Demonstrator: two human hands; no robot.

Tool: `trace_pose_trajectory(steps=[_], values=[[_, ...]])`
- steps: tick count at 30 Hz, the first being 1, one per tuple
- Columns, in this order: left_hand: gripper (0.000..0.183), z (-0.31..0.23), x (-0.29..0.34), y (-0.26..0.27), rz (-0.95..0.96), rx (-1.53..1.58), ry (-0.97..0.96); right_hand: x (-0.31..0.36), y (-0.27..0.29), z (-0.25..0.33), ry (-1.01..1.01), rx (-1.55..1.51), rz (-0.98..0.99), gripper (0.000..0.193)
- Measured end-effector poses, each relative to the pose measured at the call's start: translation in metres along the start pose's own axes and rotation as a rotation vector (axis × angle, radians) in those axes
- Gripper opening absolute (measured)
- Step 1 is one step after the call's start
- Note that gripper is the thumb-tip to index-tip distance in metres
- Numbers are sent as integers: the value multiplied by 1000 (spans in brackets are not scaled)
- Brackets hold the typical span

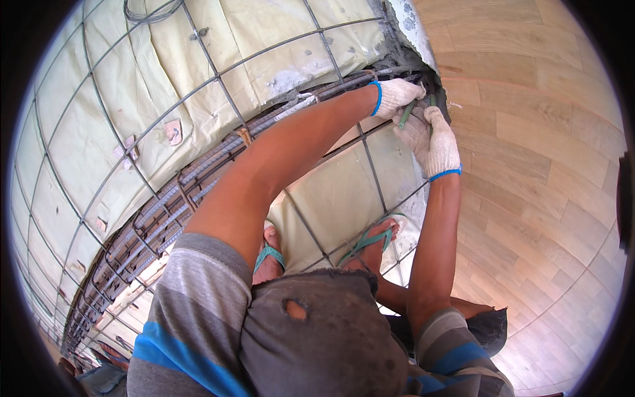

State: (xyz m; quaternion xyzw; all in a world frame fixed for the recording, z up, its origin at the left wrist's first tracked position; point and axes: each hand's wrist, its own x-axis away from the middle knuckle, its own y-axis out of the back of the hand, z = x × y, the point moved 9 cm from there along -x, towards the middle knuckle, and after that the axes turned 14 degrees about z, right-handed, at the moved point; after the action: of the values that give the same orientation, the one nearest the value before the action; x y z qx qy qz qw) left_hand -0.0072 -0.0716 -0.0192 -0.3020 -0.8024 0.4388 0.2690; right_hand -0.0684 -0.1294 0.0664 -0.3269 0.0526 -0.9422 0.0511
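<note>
My left hand (395, 97), in a white knit glove with a blue cuff, reaches to the corner where the bundled rebar (228, 147) ends. Its fingers are closed at the bars, and what they pinch is hidden. Close beside it, my right hand (438, 145), gloved alike, grips a green-handled tool (406, 115) that looks like pincers. One handle sticks out toward me between the hands; the other shows by the right fingers. The tool's head is lost in the dark gap by the concrete edge (411, 30).
A rebar grid (192, 99) lies over pale sheeting (331, 192) on both sides of the bar bundle. My sandalled feet (374, 241) stand among the bars. A wood-patterned surface (516, 119) fills the right. Coiled wire (151, 12) rests at the far left.
</note>
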Motion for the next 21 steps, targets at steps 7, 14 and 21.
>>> trace_pose_trajectory(steps=[7,14,21], values=[[26,-12,0,2,14,-157,-27,0,2,-4,92,-343,107,39],[22,2,5,5,-34,-150,-31,4,0,-14,16,-90,46,41],[21,-1,11,5,41,-191,68,13,-18,-12,66,-347,159,57]])
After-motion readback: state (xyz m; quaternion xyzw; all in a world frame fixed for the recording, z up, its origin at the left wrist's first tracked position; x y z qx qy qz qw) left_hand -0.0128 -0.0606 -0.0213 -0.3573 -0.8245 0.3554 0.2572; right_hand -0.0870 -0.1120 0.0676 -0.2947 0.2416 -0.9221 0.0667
